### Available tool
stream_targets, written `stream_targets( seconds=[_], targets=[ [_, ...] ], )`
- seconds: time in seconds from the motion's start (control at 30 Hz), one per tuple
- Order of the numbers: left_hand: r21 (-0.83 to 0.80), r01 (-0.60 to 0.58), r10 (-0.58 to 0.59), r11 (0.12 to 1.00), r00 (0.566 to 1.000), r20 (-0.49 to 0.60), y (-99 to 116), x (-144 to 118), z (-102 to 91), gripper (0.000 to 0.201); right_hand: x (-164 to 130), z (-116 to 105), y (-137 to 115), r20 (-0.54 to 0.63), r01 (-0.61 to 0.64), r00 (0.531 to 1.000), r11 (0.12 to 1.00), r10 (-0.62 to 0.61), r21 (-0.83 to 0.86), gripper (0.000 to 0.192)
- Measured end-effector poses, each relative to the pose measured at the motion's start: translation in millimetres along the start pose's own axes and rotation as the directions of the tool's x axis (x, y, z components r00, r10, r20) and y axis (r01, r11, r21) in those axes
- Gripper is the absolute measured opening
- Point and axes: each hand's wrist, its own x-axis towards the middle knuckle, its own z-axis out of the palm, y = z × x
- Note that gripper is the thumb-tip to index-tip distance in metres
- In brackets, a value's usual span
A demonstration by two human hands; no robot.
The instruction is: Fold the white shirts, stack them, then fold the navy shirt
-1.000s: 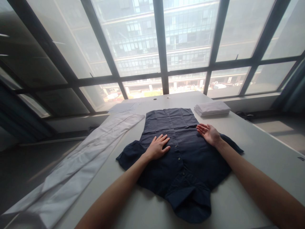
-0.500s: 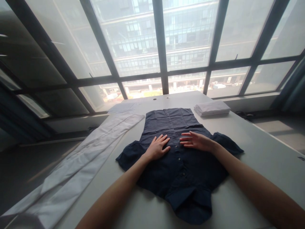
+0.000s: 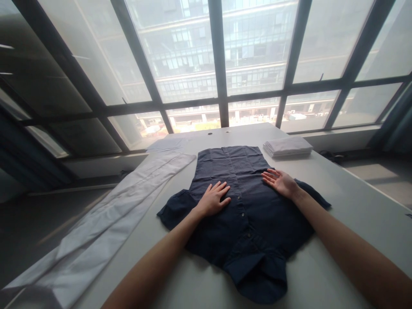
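Note:
A dark navy short-sleeved button shirt lies front side up, its collar toward me and its hem toward the window. My left hand rests flat on it, left of the button line, with the fingers spread. Over the shirt's right side is my right hand, palm turned partly up and fingers stretched out, holding nothing. Whether the right hand touches the cloth, I cannot tell. My right forearm covers part of the right sleeve.
The shirt is on a white table. Long white cloth runs along the left edge, with thin white sheets beyond it. A folded white stack sits at the far right. Large windows stand behind the table.
My right hand has moved right, away from the button line, and its palm has turned upward. My left hand stays in place on the shirt.

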Motion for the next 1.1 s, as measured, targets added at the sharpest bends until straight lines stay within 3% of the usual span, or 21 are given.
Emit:
stream_targets(
  seconds=[1.1],
  targets=[
    [0.005, -0.005, 0.005, 1.000, 1.000, 0.001, -0.1, 0.5, 0.6, 0.064, -0.9, 1.8, 6.3, 0.009, 0.031, 0.999, 0.999, -0.031, -0.036, 0.025]
  ],
)
